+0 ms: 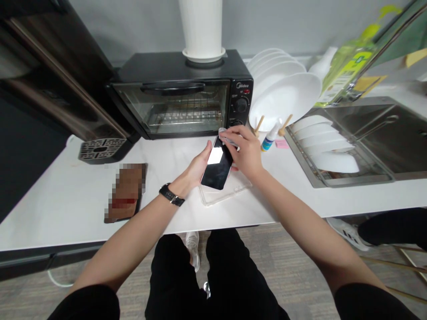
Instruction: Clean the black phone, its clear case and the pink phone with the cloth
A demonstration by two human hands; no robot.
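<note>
A dark smartphone (218, 165) with a bright reflection on its screen rests in my left hand (199, 165), whose thumb lies along the phone's left edge. My right hand (245, 149) is closed over the phone's upper end, pinching a small whitish, see-through item (223, 131) against it; what exactly this is I cannot make out. Beneath the phone, a clear phone case (213, 198) lies on the white counter. Just beyond my right hand a small spray bottle (269, 137) with a blue label stands beside a pink slip (282, 144).
Behind my hands is a black toaster oven (180, 95) with a white container on top. White plates (283, 100) stand to its right, near a green bottle (350, 71) and a sink (376, 133) with a dish rack. A blurred-out flat device (126, 193) lies left. Someone's shoe (348, 233) shows lower right.
</note>
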